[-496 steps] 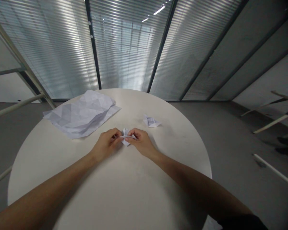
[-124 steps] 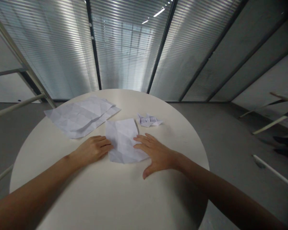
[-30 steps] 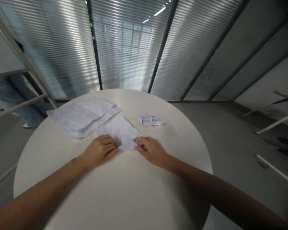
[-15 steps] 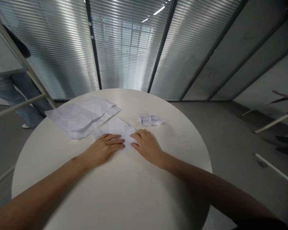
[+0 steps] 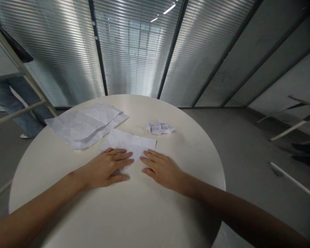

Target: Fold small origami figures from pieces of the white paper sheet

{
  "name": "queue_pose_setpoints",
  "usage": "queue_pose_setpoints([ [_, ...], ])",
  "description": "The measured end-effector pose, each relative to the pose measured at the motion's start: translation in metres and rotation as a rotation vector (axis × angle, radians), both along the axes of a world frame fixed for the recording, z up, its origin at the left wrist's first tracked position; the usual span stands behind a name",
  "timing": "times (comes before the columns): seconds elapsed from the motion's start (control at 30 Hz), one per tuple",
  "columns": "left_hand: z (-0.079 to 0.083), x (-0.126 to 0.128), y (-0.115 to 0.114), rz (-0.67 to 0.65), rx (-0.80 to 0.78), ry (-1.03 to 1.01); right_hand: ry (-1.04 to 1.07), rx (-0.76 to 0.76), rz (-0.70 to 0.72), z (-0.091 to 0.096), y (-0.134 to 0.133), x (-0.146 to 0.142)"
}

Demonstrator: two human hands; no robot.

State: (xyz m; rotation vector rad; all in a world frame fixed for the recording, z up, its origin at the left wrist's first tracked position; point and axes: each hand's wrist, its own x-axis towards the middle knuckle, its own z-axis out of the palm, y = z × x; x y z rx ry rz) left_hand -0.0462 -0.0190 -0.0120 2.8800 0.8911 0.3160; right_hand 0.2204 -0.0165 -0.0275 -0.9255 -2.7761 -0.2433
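Observation:
A creased white sheet of paper (image 5: 130,140) lies on the round white table (image 5: 134,213), partly covered by both hands. My left hand (image 5: 111,166) rests on its left part, fingers stretched and slightly spread, thumb on the tabletop. On its near right part lie the fingertips of my right hand (image 5: 161,168), also stretched out flat, the thumb apart. Neither hand grips anything. Just beyond my right hand stands a small folded paper piece (image 5: 160,128).
Larger creased paper sheets (image 5: 85,125) overlap at the table's far left. Behind the table run glass panels with blinds (image 5: 134,55). A person in jeans (image 5: 28,113) stands at the left beyond a pale frame (image 5: 18,113). Chair legs (image 5: 289,130) show at the right.
Both hands have shifted slightly toward me, and their fingers are more spread. The paper between them has changed outline; its far edge now looks wider and straighter.

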Motion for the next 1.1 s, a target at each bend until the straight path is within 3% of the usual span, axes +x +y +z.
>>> queue_pose_setpoints([
  [0.27, 0.010, 0.012, -0.019, -0.095, -0.090, -0.006, 0.021, -0.067, -0.197, 0.002, 0.016, 0.014],
  [0.5, 0.014, 0.013, -0.022, -0.129, -0.194, -0.052, 0.021, -0.092, -0.310, 0.009, 0.024, 0.001],
  [0.6, 0.012, 0.009, -0.020, -0.107, -0.223, -0.077, 0.061, -0.060, -0.260, 0.006, 0.025, -0.004],
  [0.83, 0.005, -0.001, -0.013, 0.002, -0.196, -0.142, 0.102, -0.097, 0.042, 0.001, 0.031, 0.000],
  [0.97, 0.001, -0.006, -0.001, 0.149, -0.144, -0.220, 0.110, -0.130, 0.072, 0.000, 0.030, 0.000],
  [1.1, -0.009, -0.003, 0.011, 0.318, 0.047, -0.249, 0.118, -0.114, 0.071, 0.000, 0.025, -0.002],
])
